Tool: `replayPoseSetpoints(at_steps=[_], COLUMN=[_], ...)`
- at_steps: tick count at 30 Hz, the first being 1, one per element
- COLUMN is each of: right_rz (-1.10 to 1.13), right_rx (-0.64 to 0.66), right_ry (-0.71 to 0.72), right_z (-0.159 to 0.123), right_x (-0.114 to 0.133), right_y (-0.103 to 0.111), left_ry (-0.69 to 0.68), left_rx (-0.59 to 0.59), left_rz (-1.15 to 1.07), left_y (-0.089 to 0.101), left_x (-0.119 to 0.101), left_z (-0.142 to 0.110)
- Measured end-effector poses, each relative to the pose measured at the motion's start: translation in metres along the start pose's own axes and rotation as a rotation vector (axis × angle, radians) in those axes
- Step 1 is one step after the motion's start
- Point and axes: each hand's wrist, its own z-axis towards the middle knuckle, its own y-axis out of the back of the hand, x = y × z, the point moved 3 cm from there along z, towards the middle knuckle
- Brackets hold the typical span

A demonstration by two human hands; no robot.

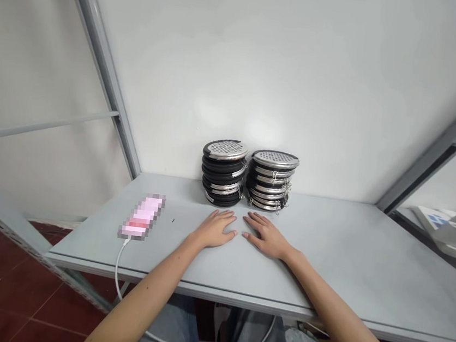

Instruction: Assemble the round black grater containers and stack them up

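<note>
My left hand [216, 228] lies flat on the grey table [345, 261], palm down, fingers stretched out and holding nothing. My right hand [267, 235] lies flat beside it in the same way, a small gap between the two. Just beyond the fingertips, against the white wall, stand two stacks of round black discs with perforated metal tops. The left stack [223, 173] is in front of my left hand, the right stack [272, 181] in front of my right hand. Neither hand touches the stacks.
A pink phone [142, 217] lies on the table at the left, with a white cable [119, 274] running off the front edge. Grey shelf posts [100, 63] slant up at both sides. Papers [448, 226] lie on a shelf at the far right. Red floor tiles show below left.
</note>
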Motion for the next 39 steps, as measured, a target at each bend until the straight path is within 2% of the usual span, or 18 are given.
replayPoseSetpoints(at_steps=[39], right_rz=[0.033], right_rx=[-0.054], right_ry=[0.007], right_z=[-0.0014], right_x=[-0.0014], right_y=[0.0007], left_ry=[0.009], left_rx=[-0.034], left_rz=[-0.002], left_y=[-0.0001], left_x=[-0.0003], left_z=[-0.0014])
